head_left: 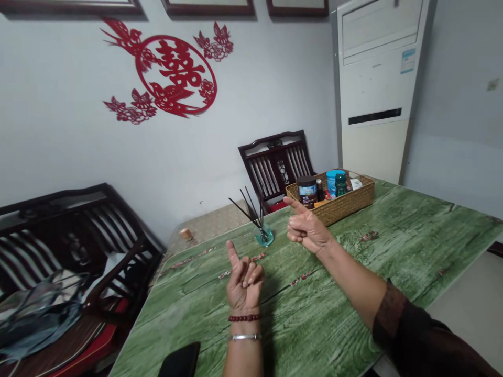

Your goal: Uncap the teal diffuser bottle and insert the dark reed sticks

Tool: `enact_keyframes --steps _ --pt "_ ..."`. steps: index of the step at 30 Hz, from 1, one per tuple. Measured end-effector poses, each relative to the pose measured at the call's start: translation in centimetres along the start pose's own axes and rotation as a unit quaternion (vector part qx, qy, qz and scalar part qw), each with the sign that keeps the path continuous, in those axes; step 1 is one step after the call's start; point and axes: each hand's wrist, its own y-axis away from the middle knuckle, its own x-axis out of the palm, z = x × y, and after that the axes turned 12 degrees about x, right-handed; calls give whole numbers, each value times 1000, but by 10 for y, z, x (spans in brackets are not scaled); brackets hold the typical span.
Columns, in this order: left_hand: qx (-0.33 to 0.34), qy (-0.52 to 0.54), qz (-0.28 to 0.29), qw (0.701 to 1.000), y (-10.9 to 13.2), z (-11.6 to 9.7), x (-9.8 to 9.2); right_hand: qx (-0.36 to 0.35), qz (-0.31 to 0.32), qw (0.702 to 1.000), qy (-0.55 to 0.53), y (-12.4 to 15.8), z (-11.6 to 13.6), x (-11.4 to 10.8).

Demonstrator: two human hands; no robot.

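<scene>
Above the green table [314, 303], my left hand [245, 280] has its palm side towards me. Its index finger points up and the other fingers curl in, with nothing held. A dark red bead bracelet [244, 318] and a silver bangle [245, 337] circle that wrist. My right hand [308, 228] points up and left with its index finger. The rest of its fingers fold into the palm, and I see nothing in them. Between and beyond both hands stands a teal glass reed diffuser [264, 235] with dark sticks.
Behind my right hand, a woven basket [346, 207] holds a brown-lidded jar [307, 191], a blue can [334, 180] and a green bottle [340, 186]. A black flat object [179, 360] lies at the near edge. Dark wooden chairs [275, 152] stand behind and left.
</scene>
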Motion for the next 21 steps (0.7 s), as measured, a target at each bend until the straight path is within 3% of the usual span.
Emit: enact_keyframes --steps 3,10,14,18,20,21 --pt "-14 -11 -18 1000 5 8 -13 14 11 999 -26 0 -18 -11" --pt "-81 -50 -99 991 16 32 -45 133 -59 983 -115 2 -113 -81" --pt "-72 -67 -97 990 15 31 -54 144 -71 979 -126 3 -125 -96" --pt "-32 -182 -140 973 -16 29 -64 149 -85 976 -131 -2 -128 -97" --pt "-15 -329 -144 933 -45 32 -69 151 -98 975 -133 -6 -133 -97" --pt "-10 -430 -123 894 -61 34 -71 152 -107 974 -132 -8 -136 -96"
